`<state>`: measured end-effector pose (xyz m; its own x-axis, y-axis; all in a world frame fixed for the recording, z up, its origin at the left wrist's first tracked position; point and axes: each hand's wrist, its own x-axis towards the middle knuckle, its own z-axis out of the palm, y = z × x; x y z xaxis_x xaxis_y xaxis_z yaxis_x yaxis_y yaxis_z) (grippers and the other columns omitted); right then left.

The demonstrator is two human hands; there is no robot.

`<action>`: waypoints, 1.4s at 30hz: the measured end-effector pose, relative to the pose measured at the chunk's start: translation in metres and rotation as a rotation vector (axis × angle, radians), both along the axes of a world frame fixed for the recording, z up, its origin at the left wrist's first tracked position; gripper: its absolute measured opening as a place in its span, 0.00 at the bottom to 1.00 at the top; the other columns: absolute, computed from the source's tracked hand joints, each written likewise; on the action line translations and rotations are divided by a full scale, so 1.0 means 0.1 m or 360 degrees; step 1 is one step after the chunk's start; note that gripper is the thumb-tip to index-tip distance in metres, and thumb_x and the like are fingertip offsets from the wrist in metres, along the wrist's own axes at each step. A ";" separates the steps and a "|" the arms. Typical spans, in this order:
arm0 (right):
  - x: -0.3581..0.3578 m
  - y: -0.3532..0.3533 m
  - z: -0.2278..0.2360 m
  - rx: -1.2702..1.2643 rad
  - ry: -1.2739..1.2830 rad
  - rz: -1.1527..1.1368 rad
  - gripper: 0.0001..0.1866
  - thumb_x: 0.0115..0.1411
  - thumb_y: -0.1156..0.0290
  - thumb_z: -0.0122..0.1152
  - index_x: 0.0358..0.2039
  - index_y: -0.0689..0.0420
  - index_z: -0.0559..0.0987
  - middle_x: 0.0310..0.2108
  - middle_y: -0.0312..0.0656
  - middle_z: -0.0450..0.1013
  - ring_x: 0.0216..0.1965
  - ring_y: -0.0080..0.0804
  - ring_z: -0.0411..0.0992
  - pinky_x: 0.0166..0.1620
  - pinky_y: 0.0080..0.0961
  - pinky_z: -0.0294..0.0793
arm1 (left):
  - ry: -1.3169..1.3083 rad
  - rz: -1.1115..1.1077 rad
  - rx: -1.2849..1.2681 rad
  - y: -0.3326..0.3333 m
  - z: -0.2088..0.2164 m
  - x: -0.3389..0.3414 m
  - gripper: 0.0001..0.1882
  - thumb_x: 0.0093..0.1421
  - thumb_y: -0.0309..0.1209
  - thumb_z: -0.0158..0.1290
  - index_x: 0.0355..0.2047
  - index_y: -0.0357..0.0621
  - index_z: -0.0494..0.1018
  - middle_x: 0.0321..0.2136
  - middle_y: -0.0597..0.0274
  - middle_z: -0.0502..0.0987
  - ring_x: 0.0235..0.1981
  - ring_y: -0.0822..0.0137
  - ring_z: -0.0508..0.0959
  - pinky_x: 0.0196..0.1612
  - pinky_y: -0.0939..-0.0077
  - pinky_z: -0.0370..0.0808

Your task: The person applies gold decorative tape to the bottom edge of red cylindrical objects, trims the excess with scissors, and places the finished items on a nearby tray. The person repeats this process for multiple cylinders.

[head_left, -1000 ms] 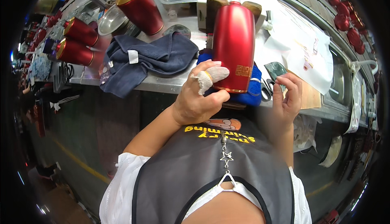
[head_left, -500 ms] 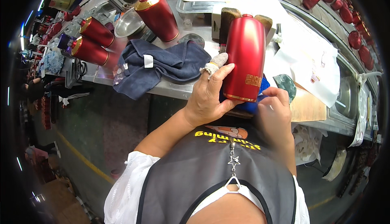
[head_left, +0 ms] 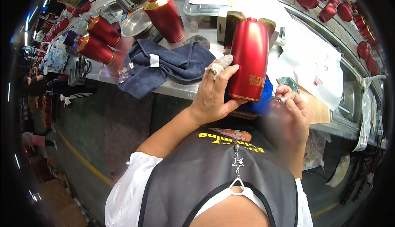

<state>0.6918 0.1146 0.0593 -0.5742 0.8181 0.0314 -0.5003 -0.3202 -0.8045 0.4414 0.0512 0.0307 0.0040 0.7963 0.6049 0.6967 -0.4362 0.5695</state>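
Note:
A glossy red bottle [head_left: 249,58] with a gold band round its base and gold marking low on its front lies tilted, its neck away from me. My left hand [head_left: 212,97] grips its lower left side, thumb at the base; a pale cover wraps one finger. Behind the bottle two worn brown padded posts [head_left: 234,23] stand on either side of it. Blue cloth [head_left: 265,93] lies beneath its base. Off the bottle's lower right, my right hand [head_left: 297,113] is closed in a pinch with a small whitish bit at the fingertips, too small to name. Part of that hand is blurred.
A dark blue towel [head_left: 164,64] is bunched left of the bottle. Beyond it stand a red bottle with a gold shoulder [head_left: 165,19], a metal bowl [head_left: 135,24] and more red bottles [head_left: 96,49]. White paper [head_left: 319,66] covers the right side, with a cardboard piece [head_left: 314,107] nearby.
My right hand has moved right, away from the bottle's base, and its fingers have turned upward. My left hand keeps its grip on the bottle. The view has shifted slightly.

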 end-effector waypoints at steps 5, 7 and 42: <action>-0.06 -0.04 0.06 -0.0001 -0.0009 0.0013 0.14 0.72 0.67 0.54 0.43 0.65 0.80 0.56 0.47 0.69 0.48 0.31 0.70 0.54 0.31 0.70 | 0.0180 0.0020 0.0236 -0.06 0.21 0.04 0.34 0.57 0.43 0.67 0.59 0.43 0.68 0.59 0.38 0.67 0.62 0.34 0.63 0.66 0.41 0.59; -0.06 -0.06 0.10 -0.0053 -0.0046 0.0007 0.16 0.72 0.66 0.53 0.45 0.67 0.80 0.57 0.47 0.68 0.51 0.32 0.70 0.54 0.31 0.70 | 0.0306 0.0019 0.0312 -0.06 0.32 0.08 0.31 0.57 0.40 0.68 0.56 0.42 0.71 0.59 0.38 0.67 0.64 0.35 0.63 0.67 0.42 0.58; -0.43 0.06 0.54 0.0531 -0.0706 0.0146 0.19 0.67 0.76 0.60 0.57 0.65 0.74 0.39 0.37 0.80 0.35 0.17 0.75 0.33 0.14 0.72 | -0.0439 -0.0234 -0.0110 0.19 0.69 0.23 0.10 0.65 0.35 0.58 0.43 0.47 0.84 0.57 0.46 0.74 0.64 0.45 0.62 0.68 0.52 0.55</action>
<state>0.6484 0.1201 0.1132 -0.6598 0.7512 0.0188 -0.0727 -0.0389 -0.9966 0.4645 0.0706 0.0996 -0.0346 0.8385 0.5437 0.4444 -0.4744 0.7599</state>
